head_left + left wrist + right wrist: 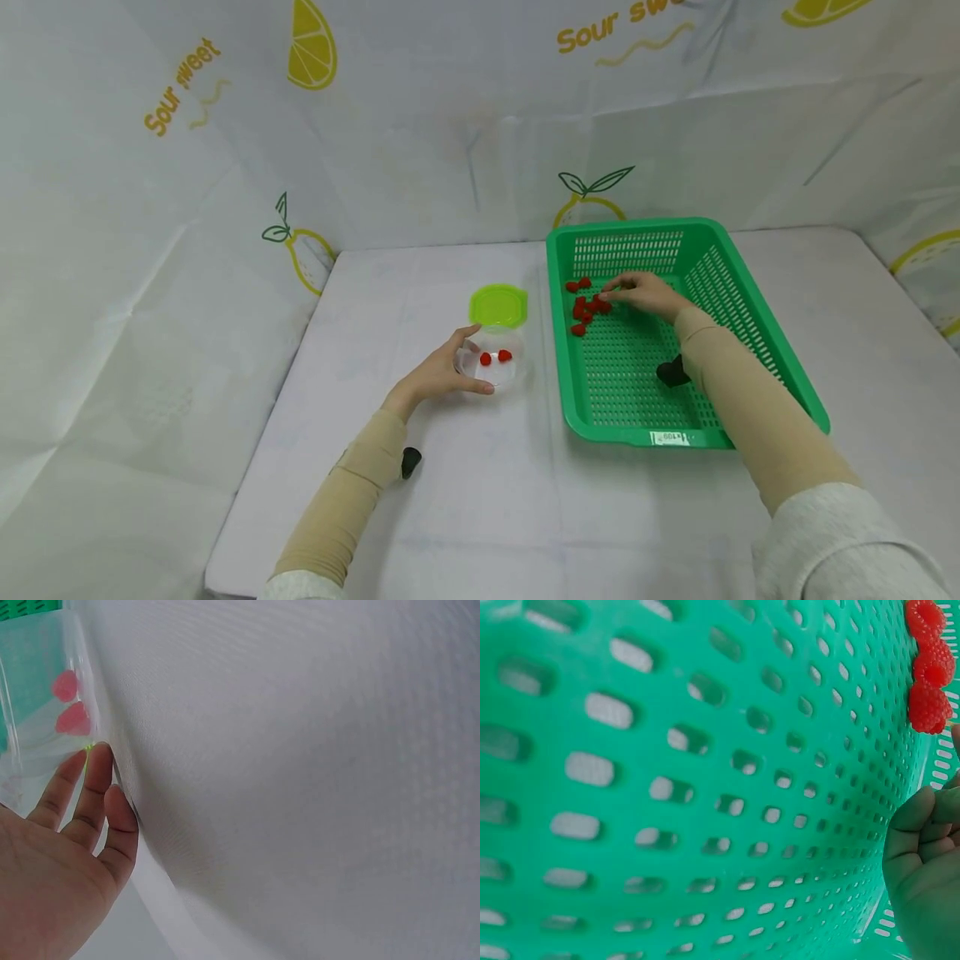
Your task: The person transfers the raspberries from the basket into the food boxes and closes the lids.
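Left hand (442, 375) cups the clear container (491, 360); green lid (498, 305) lies just beyond. Right hand (645, 293) fingertips meet the raspberries (587, 307) in the green basket (757, 333); whether one is pinched is hidden.

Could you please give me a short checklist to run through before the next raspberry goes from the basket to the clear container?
1. Clear container uncovered, green lid lying behind it: ok.
2. Left hand steadying the container: ok, fingers around its side.
3. Right hand at the raspberries in the green basket: ok.
4. A berry actually pinched: cannot tell, fingertips hidden.
5. Room in the container: ok, only two berries inside.
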`<state>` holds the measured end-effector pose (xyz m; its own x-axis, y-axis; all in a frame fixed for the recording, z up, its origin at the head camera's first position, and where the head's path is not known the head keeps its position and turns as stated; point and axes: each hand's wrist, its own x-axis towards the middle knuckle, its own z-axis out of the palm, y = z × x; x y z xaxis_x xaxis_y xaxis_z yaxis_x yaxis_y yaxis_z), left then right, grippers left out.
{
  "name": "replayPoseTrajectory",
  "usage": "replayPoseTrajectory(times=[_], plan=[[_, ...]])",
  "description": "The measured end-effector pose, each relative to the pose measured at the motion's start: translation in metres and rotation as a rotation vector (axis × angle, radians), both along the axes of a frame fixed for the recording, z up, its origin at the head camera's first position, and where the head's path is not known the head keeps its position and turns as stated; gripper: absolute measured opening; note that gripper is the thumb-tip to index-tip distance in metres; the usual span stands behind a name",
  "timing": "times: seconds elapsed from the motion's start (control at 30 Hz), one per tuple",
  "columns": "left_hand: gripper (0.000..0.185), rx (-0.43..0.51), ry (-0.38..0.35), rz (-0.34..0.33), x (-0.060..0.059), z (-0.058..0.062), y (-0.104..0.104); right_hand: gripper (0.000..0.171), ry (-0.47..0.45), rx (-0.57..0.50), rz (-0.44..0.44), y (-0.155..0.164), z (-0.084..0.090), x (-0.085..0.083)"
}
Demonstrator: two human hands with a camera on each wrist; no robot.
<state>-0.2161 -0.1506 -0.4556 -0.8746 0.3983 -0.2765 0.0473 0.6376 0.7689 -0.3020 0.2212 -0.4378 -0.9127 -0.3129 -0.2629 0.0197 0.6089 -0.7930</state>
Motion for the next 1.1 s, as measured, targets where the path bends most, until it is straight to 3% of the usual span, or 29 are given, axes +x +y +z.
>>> replayPoseTrajectory(times=[0.8, 1.1], plan=[[0.104, -0.006, -0.005, 0.006, -0.0005, -0.0004, 0.0009, 0.041, -0.019, 0.072, -0.001, 0.0037, -0.0019, 0.0003], [0.106, -0.012, 0.017, 0.01, 0.0025, 0.001, 0.0017, 0.042, 0.071, 0.255, 0.043, 0.0001, -0.0057, 0.0001]])
